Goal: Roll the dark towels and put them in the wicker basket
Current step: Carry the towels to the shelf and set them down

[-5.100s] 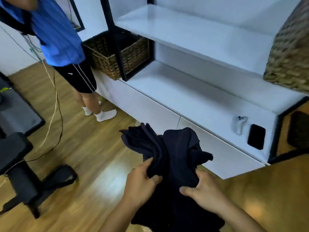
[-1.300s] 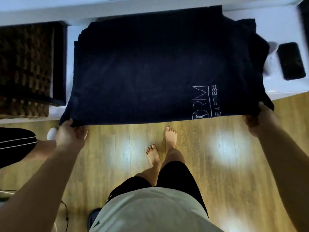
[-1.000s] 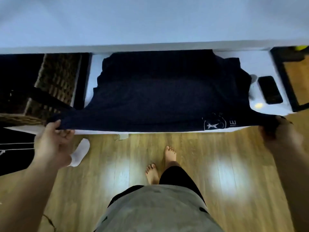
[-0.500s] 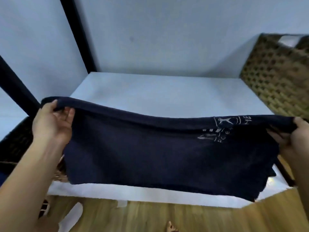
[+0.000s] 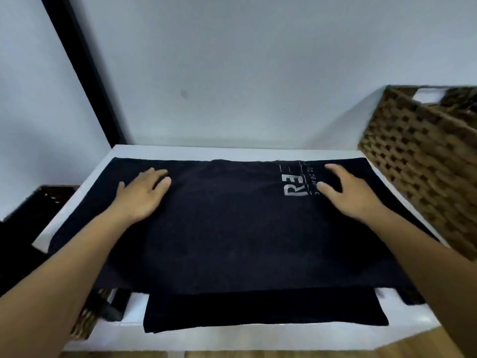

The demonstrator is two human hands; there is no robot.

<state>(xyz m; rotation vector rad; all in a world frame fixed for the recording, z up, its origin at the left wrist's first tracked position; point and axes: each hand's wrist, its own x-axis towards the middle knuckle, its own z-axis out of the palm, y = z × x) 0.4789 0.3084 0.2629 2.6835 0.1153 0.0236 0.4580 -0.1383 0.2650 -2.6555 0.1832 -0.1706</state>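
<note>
A dark navy towel (image 5: 232,223) with grey lettering lies spread flat over the upper white shelf (image 5: 160,150). My left hand (image 5: 144,192) rests palm down on its far left part, fingers apart. On the far right part, beside the lettering, my right hand (image 5: 346,192) lies flat as well. More dark towel cloth (image 5: 258,313) shows on the lower white shelf, below the spread towel's front edge. A wicker basket (image 5: 423,161) stands at the right end of the upper shelf, touching the towel's right edge.
A second wicker basket (image 5: 85,324) sits lower left, partly hidden by my left arm. A black frame post (image 5: 85,71) rises at the back left. A pale wall closes the back. Wooden floor (image 5: 284,353) shows at the bottom.
Half a second ago both hands held the towel by its corners above the shelf. The towel now lies flat on the upper shelf, and both hands have let go and press down on it.
</note>
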